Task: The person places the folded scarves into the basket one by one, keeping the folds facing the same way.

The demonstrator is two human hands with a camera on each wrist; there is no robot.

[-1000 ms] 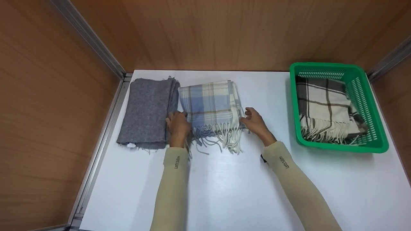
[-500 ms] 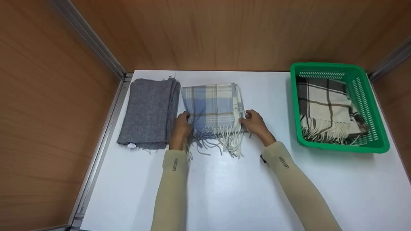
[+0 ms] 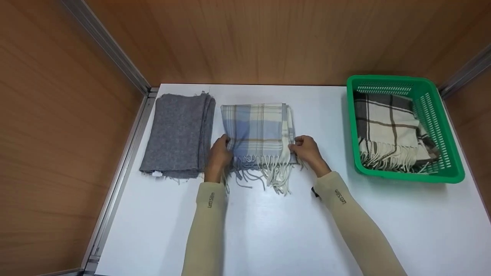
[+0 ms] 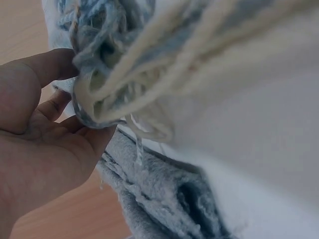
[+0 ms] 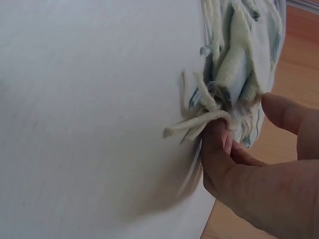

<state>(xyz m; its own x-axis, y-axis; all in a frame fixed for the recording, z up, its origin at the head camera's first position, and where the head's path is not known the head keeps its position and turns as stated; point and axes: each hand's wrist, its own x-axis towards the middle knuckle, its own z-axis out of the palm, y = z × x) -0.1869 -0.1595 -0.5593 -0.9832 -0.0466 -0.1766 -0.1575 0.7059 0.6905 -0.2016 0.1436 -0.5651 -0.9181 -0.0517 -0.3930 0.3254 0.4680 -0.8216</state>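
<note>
A folded blue and cream plaid scarf [image 3: 261, 128] lies on the white table, its fringe [image 3: 278, 172] toward the person. At its left edge my left hand [image 3: 219, 155] holds the folded layers between thumb and fingers; the left wrist view shows the blue and cream layers [image 4: 104, 45] between them. My right hand [image 3: 307, 151] pinches the right edge near the fringe. In the right wrist view the thumb is on one side of the cream cloth [image 5: 234, 69] and the fingers are under it. Part of the left fingers is hidden by the scarf in the head view.
Left of the plaid scarf lies a folded grey scarf [image 3: 176, 134], close to the left hand. A green basket [image 3: 406, 176] stands at the right, with a folded black, white and brown checked scarf [image 3: 387, 122] inside. Wooden panels [image 3: 249, 42] rise behind and at the sides.
The plaid scarf has shifted right and slightly toward the person, away from the grey scarf. My left hand has moved right with its edge; my right hand has moved slightly nearer the person.
</note>
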